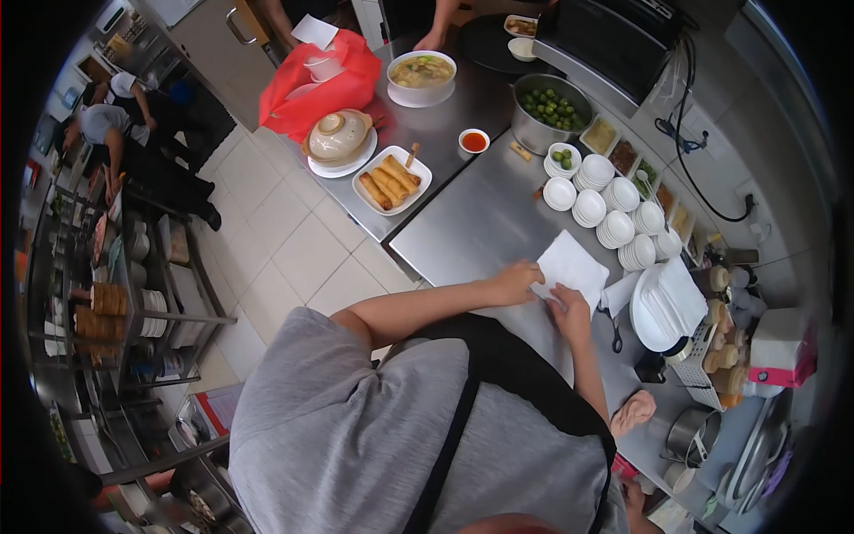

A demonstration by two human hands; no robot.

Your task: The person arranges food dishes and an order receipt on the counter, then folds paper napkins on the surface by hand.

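My left hand [518, 282] pinches the near left edge of a white paper sheet [574, 264] over the steel counter [471, 233]. At the sheet's near edge, the fingers of my right hand [569, 311] also grip the paper. Just to the right sits a white plate [642, 322] bearing a stack of white paper [673, 298]. Black-handled scissors [616, 336] lie close to my right hand. Beyond the sheet stand several stacks of small white dishes [614, 230].
Spring rolls [391, 181], a lidded clay pot [338, 136], a soup bowl [421, 76], red sauce [474, 141] and a red bag [356, 80] occupy the far counter. Behind the dishes is a pot of green limes [545, 111]. Another person's hand [431, 40] rests beyond the soup.
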